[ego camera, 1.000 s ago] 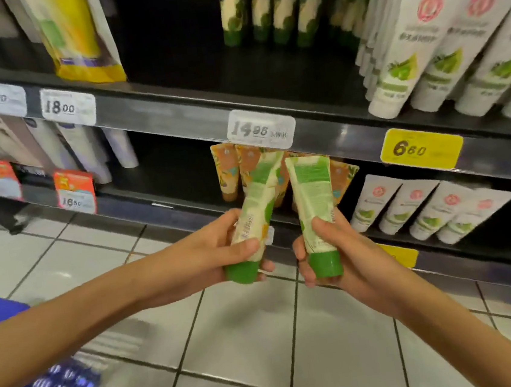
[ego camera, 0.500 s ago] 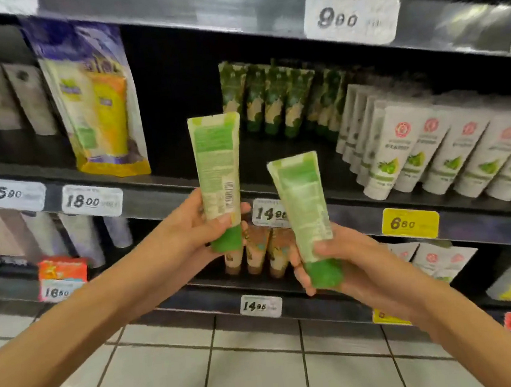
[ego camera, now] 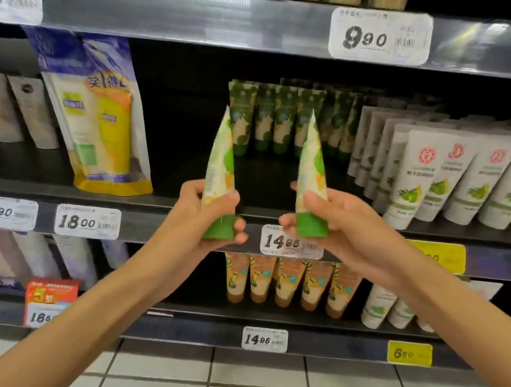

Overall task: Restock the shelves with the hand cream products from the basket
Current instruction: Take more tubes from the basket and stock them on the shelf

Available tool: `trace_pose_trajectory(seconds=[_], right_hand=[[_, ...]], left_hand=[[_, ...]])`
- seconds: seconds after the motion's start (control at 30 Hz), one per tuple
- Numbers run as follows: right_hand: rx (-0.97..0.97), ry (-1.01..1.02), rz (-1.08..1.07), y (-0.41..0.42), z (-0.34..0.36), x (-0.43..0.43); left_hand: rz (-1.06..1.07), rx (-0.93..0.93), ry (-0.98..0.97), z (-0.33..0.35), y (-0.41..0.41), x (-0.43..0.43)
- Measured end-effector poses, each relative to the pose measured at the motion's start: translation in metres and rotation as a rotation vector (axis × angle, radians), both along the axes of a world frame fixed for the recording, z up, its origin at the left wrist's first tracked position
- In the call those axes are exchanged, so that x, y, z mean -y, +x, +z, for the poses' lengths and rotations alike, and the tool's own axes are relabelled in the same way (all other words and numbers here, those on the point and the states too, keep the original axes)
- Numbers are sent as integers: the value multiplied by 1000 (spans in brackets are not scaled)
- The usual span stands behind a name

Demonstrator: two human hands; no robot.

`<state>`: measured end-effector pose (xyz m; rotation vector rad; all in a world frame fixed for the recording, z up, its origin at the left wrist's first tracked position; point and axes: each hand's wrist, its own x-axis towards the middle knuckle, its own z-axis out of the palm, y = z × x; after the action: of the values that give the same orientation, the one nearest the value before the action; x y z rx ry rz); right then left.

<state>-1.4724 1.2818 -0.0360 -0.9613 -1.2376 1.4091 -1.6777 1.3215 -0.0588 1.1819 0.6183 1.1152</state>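
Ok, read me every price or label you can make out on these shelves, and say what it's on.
"990": top-shelf tag
"2590": far-left tag
"1800": neighbouring tag
"149", last digit unclear: middle tag
"1495": bottom white tag
"660": bottom yellow tag
"16", rest hidden: red tag
Left tube, right tube, pouch: print too blurred.

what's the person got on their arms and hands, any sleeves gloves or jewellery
Nothing worn shows. The left forearm and right forearm are bare right to the frame edge, with no sleeve or cuff in view. The left hand and right hand have no gloves, and no ring, watch or bracelet shows on the sides facing the camera.
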Motion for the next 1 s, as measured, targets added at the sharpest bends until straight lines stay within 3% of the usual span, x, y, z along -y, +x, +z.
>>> trace_pose_trajectory(seconds=[0.13,0.3,0.5,0.83,1.0], right_hand=[[-85,-19,-128,5,7,-38],[198,94,-284,2,-3,-96],[375,135,-360,-6,-10,-135],[652,295,-554,-4,-13,-176],[625,244,-556,-4,-13,-196]], left_hand=[[66,-130,107,16,9,-22],[155,-109,22,32,33,-64],[250,-316,98,20,48,-109],[306,-311,192,14,42,-141],[329,-237,146,12,41,-151]])
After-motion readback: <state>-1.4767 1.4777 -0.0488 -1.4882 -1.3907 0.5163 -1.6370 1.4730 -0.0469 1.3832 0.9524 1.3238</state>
